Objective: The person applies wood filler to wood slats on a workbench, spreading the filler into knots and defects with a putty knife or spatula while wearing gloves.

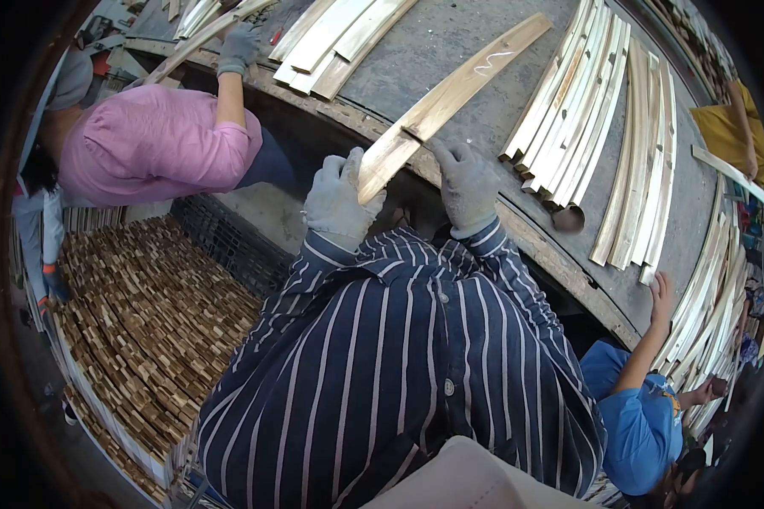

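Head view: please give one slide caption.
Gloved left hand holding a wooden strip, right hand alongside, at a worktable.

The head-worn camera looks closely down over the table (488, 119).

I'd call this a woodworking shop. The long grey worktable (450, 51) across the top of the frame is scuffed and worn along its edge, and narrow wooden strips (569, 102) lie on it in rows at upper centre and upper right. At lower left, short wood pieces (144, 314) are packed tightly in a great mass. Several people are around me: someone in pink (153, 140) at upper left, someone in blue (641, 424) at lower right. Grey work gloves cover the left hand (339, 199) and right hand (469, 188) at centre.
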Available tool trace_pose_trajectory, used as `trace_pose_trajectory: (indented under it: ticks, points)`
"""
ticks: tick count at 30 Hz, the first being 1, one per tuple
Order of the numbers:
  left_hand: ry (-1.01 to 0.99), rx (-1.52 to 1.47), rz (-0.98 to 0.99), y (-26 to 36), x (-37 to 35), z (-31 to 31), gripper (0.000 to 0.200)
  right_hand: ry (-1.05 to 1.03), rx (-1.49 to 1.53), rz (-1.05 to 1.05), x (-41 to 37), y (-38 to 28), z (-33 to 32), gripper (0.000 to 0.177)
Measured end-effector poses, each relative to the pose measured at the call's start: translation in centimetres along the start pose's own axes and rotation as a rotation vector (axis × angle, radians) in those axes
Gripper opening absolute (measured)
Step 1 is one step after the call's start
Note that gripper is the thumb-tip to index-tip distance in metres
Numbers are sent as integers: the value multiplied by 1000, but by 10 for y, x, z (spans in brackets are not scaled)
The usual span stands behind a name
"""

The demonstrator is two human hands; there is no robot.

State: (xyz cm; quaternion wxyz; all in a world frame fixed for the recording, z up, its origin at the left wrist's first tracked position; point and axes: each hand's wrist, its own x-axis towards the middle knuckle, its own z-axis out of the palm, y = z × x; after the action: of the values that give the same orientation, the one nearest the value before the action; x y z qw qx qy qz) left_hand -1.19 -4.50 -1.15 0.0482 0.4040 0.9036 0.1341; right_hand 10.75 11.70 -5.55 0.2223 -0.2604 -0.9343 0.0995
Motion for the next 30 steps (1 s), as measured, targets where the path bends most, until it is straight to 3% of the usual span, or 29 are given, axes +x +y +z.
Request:
trace_pose_trajectory:
  ticks: [4, 10, 14, 16, 18, 20, 21, 22, 24, 28, 29, 30]
  points:
    - [-11, -22, -12, 1, 0, -1, 76, -14, 150, -89, -5, -7, -7, 31]
    - [7, -43, -1, 0, -2, 1, 78, 46, 90, 12, 12, 4, 3, 30]
    - [34, -75, 21, -4, -3, 7, 78, -22, 122, -38, 6, -6, -3, 29]
    - [-4, -109, 12, -8, -2, 12, 76, -56, 406, -74, 0, -5, -5, 27]
    - [-44, -139, -2, -19, 1, 26, 74, -68, 458, -6, -1, 4, -12, 25]
    - [-31, -581, 155, -35, 5, 45, 67, -17, 544, 112, -1, 19, -14, 24]
    - [-442, -1069, -102, -38, 9, 43, 59, 105, 600, 112, -1, 26, -14, 21]
    - [-450, -1068, -88, -38, 12, 44, 59, 115, 592, 120, -4, 33, -15, 21]
    - [-853, -1360, -354, -34, 20, 47, 57, 93, 674, 295, -11, 48, -17, 21]
    - [-908, -1169, -172, -15, 48, 75, 55, 127, 584, 392, -28, 67, -26, 21]
    - [-822, -938, 27, -24, 61, 104, 53, 136, 568, 436, -34, 71, -24, 21]
    - [-566, -685, 271, -18, 71, 114, 54, 151, 560, 445, -37, 74, -27, 21]
